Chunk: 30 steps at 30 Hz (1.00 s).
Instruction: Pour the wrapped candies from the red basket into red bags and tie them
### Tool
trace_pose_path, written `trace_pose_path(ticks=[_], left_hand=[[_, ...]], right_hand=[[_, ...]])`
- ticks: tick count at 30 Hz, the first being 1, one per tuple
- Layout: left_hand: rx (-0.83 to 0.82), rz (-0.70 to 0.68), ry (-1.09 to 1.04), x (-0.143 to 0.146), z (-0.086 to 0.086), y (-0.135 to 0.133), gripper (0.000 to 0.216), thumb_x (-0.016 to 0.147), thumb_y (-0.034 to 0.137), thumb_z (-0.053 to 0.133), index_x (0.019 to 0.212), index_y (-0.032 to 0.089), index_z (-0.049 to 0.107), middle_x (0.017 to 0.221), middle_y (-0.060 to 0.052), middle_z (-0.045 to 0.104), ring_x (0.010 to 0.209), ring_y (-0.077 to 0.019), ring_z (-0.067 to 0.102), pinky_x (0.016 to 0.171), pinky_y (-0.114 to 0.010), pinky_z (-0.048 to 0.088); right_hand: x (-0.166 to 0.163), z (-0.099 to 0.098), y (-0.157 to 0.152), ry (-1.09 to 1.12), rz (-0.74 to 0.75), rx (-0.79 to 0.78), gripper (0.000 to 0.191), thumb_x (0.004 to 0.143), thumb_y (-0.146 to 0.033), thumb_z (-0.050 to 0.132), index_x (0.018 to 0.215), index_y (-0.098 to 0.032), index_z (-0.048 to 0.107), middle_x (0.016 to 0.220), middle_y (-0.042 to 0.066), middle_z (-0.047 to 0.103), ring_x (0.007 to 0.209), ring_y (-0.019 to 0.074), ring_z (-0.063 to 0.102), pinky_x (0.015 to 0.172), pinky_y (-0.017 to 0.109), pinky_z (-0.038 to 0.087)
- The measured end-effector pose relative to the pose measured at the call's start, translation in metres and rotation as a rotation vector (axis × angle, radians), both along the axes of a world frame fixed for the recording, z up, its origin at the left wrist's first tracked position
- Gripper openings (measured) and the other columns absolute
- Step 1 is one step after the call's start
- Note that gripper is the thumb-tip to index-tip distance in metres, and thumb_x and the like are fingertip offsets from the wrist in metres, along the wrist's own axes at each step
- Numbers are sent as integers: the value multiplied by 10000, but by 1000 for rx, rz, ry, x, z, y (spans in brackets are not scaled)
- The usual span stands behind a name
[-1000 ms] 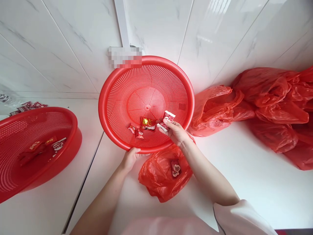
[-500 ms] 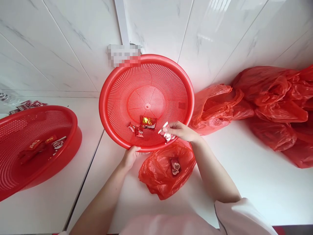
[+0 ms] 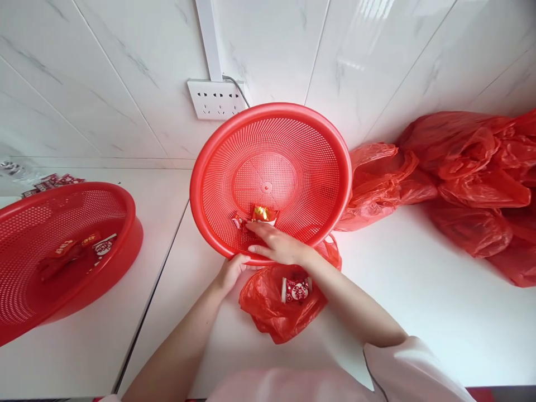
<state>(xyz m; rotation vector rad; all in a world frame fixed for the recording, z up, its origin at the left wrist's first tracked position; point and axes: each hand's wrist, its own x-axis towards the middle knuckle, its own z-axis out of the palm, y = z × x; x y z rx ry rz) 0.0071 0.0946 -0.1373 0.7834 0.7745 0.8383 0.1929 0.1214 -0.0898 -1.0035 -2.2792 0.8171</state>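
Observation:
A round red plastic mesh basket [image 3: 342,167] is tilted toward me. My left hand [image 3: 230,273] grips its near rim, fingers hidden underneath. Inside the basket, my right hand [image 3: 280,244] reaches over the near wall with fingers stretched and the thumb apart, holding nothing I can see. By its fingertips lie a red and gold snack packet [image 3: 263,213] and a small red packet [image 3: 237,220]; the hand partly covers this spot. Below the rim an open red plastic bag [image 3: 262,307] rests on the white table, with a red and white snack packet [image 3: 296,290] in its mouth.
Another red basket [image 3: 136,229] with several packets stands at the left, more packets [image 3: 62,180] behind it. Red plastic bags [image 3: 460,151] are heaped at the right against the tiled wall. A socket panel [image 3: 215,100] is on the wall behind the basket.
My right hand has let go of a red and white packet, and one now lies in the bag. The hand has moved left into the basket, which has shifted right, my left hand with it.

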Motion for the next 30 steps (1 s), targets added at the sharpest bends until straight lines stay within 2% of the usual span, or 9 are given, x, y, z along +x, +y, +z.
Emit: trace_pose_path(ticks=[3, 6, 9, 12, 14, 17, 21, 25, 30], left_hand=[[-22, 40, -16, 0, 1, 2, 299, 717, 200, 548, 940, 82, 708, 936, -129, 731, 914, -304, 680, 863, -466, 510], [-40, 115, -68, -2, 2, 7, 311, 719, 205, 554, 969, 96, 704, 979, -117, 727, 944, -293, 670, 840, -447, 527], [-24, 150, -78, -6, 2, 12, 325, 719, 214, 556, 992, 108, 697, 1038, -110, 717, 998, -299, 651, 813, -440, 544], [-1, 161, -77, -10, 0, 15, 327, 717, 206, 554, 997, 110, 694, 1056, -112, 712, 1032, -310, 636, 813, -452, 549], [12, 173, -73, -12, 0, 16, 330, 713, 196, 557, 999, 111, 698, 1062, -115, 711, 1031, -314, 634, 816, -459, 549], [17, 172, -53, -12, 0, 15, 321, 712, 210, 558, 971, 98, 712, 1032, -123, 719, 991, -307, 648, 807, -445, 551], [25, 140, -27, -10, 3, 14, 333, 732, 226, 543, 978, 87, 720, 1048, -128, 716, 1014, -303, 641, 794, -410, 550], [29, 114, -18, -9, 5, 14, 319, 727, 231, 549, 938, 76, 731, 986, -133, 729, 943, -288, 662, 790, -400, 542], [39, 124, 11, -10, 0, 13, 300, 710, 233, 566, 920, 92, 727, 952, -111, 730, 912, -283, 664, 788, -417, 537]], right_hand=[[-4, -8, 0, -15, 28, -28, 584, 890, -430, 536, 1390, -143, 439, 1383, 169, 495, 1282, 260, 461, 1057, 434, 372], [1, -7, 4, 101, -33, -123, 412, 859, -345, 592, 1231, -168, 589, 1099, 93, 669, 981, 196, 631, 912, 364, 478], [8, -4, 10, 360, -153, -350, 405, 809, -380, 647, 1157, -173, 629, 936, 41, 693, 808, 155, 643, 784, 315, 517], [13, -2, 14, 578, -132, -600, 413, 738, -417, 710, 1058, -159, 669, 917, 37, 696, 816, 153, 647, 774, 298, 529], [18, 0, 16, 594, -134, -675, 372, 730, -424, 713, 986, -156, 691, 885, 28, 696, 802, 145, 646, 783, 293, 530], [26, 3, 17, 525, -159, -649, 345, 785, -446, 646, 962, -156, 707, 840, 10, 688, 774, 133, 630, 783, 286, 517], [37, 8, 18, 388, -85, -513, 294, 815, -395, 628, 938, -143, 716, 842, 18, 688, 765, 121, 603, 769, 261, 470], [48, 13, 17, 336, -27, -543, 266, 818, -380, 628, 915, -139, 687, 756, 16, 672, 665, 110, 592, 659, 244, 463], [66, 25, 14, 25, 163, -523, 238, 826, -322, 604, 951, -151, 711, 839, 45, 714, 716, 136, 638, 663, 247, 472]])
